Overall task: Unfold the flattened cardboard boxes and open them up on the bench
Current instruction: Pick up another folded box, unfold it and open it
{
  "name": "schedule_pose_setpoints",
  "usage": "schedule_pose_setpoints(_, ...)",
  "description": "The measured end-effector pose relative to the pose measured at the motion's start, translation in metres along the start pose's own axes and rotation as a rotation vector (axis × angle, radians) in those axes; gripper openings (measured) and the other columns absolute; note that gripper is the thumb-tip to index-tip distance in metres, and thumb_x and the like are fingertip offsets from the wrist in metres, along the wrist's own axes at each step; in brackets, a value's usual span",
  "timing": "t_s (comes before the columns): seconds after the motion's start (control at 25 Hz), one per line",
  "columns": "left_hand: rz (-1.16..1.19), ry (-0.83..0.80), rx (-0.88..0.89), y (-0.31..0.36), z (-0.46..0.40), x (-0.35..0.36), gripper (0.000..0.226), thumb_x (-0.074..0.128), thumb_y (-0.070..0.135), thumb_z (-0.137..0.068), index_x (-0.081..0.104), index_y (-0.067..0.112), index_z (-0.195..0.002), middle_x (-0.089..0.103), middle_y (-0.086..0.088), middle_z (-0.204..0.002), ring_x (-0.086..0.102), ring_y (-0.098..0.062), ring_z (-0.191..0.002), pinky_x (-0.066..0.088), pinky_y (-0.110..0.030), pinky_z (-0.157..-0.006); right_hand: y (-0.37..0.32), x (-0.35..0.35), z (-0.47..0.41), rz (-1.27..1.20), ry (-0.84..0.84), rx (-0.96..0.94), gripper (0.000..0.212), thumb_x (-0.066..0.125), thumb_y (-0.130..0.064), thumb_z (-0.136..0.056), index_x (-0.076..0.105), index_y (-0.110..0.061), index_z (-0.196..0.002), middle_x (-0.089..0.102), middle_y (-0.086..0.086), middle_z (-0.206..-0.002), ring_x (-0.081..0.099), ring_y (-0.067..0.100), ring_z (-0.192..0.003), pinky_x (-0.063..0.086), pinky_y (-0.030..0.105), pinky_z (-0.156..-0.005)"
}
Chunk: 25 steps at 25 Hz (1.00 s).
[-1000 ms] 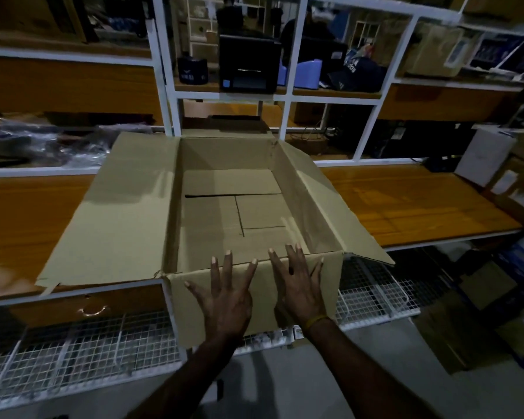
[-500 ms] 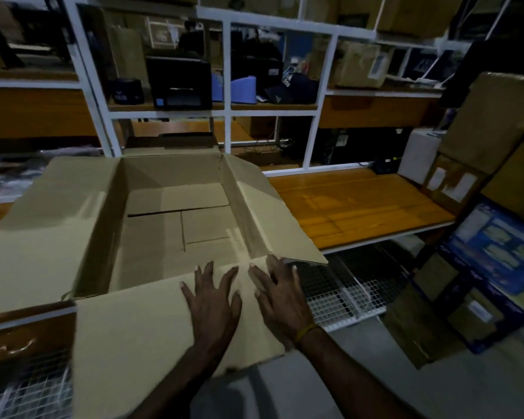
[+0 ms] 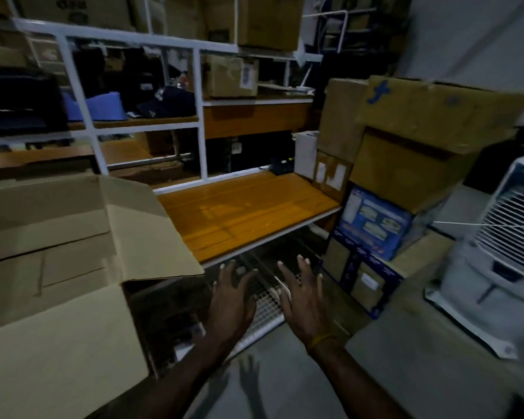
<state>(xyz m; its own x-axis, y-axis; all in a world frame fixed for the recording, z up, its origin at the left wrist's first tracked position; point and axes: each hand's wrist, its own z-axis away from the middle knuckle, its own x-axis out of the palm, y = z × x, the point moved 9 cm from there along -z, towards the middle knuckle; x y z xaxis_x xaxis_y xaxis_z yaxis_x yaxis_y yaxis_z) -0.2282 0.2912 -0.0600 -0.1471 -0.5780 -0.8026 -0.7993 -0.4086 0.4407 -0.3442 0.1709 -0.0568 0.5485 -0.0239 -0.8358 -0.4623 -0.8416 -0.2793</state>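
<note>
While both of my arms reach forward in the head view, my left hand [image 3: 231, 293] and my right hand [image 3: 302, 300] hang side by side in the air, apart from each other, backs up, fingers straight and spread. Neither hand holds or touches anything. My right wrist carries a thin yellow band [image 3: 320, 340].

Below and beyond my hands lies a white wire rack [image 3: 266, 309], set under the front edge of the wooden bench [image 3: 242, 213].

The cardboard box [image 3: 58, 237] stands opened up at the left end of the bench, well to the left of my left hand. Its top is open, and the bottom flaps lie closed and flat inside it. Its right flap [image 3: 146, 234] slopes outward over the bench. Its near flap [image 3: 58, 349] folds out and down toward me, over the bench's front edge.

Behind the bench stands a white metal shelf frame [image 3: 198, 116] holding boxes and dark items, which are too dim to identify. At the right end of the bench is a stack of brown cartons [image 3: 412, 146], with a blue printed box [image 3: 372, 222] leaning below them. A white slatted appliance [image 3: 502, 246] stands at the far right.
</note>
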Motion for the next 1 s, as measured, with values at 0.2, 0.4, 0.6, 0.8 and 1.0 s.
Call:
schedule_pose_setpoints(0.2, 0.062, -0.084, 0.131, 0.082, -0.037, 0.054, 0.062, 0.064, 0.020, -0.085, 0.045, 0.031, -0.143, 0.025, -0.017, -0.157, 0.032, -0.038, -0.142, 0.046, -0.049, -0.103, 0.084, -0.038, 0.008, 0.066, 0.077, 0.165, 0.064, 0.059, -0.027, -0.094, 0.029, -0.033, -0.151, 0.021, 0.013, -0.159, 0.021, 0.031, -0.148, 0.029, 0.062, -0.111)
schedule_pose_setpoints(0.4, 0.176, -0.132, 0.212, 0.145, -0.076, 0.099, 0.061, 0.063, 0.024, -0.090, 0.040, 0.033, -0.146, 0.016, -0.011, -0.161, 0.028, -0.033, -0.145, 0.045, -0.048, -0.105, 0.147, -0.063, 0.010, 0.120, 0.107, 0.238, 0.054, 0.043, -0.036, -0.096, 0.034, -0.031, -0.149, 0.024, 0.011, -0.159, 0.022, 0.030, -0.148, 0.031, 0.057, -0.111)
schedule_pose_setpoints(0.6, 0.231, -0.097, 0.298, 0.207, -0.139, 0.130, 0.060, 0.061, 0.022, -0.092, 0.040, 0.026, -0.148, 0.016, -0.013, -0.161, 0.017, -0.030, -0.149, 0.035, -0.041, -0.114, 0.206, -0.096, -0.024, 0.171, 0.227, 0.264, 0.048, 0.045, -0.033, -0.094, 0.045, -0.025, -0.141, 0.036, 0.017, -0.152, 0.034, 0.036, -0.140, 0.040, 0.062, -0.103)
schedule_pose_setpoints(0.8, 0.314, -0.105, 0.343, 0.247, -0.214, 0.160, 0.061, 0.059, 0.023, -0.093, 0.036, 0.032, -0.149, 0.013, -0.010, -0.162, 0.021, -0.028, -0.148, 0.042, -0.040, -0.109, 0.264, -0.105, -0.090, 0.241, 0.259, 0.283, 0.065, 0.067, -0.026, -0.088, 0.036, -0.030, -0.145, 0.031, 0.017, -0.156, 0.028, 0.037, -0.144, 0.039, 0.064, -0.103)
schedule_pose_setpoints(1.0, 0.371, -0.053, 0.435, 0.279, -0.305, 0.167, 0.063, 0.056, 0.025, -0.095, 0.030, 0.038, -0.150, 0.010, -0.006, -0.163, 0.027, -0.027, -0.144, 0.046, -0.037, -0.101, 0.298, -0.123, -0.177, 0.270, 0.408, 0.266, 0.060, 0.063, -0.026, -0.090, 0.039, -0.028, -0.145, 0.025, 0.017, -0.158, 0.024, 0.040, -0.145, 0.036, 0.063, -0.106)
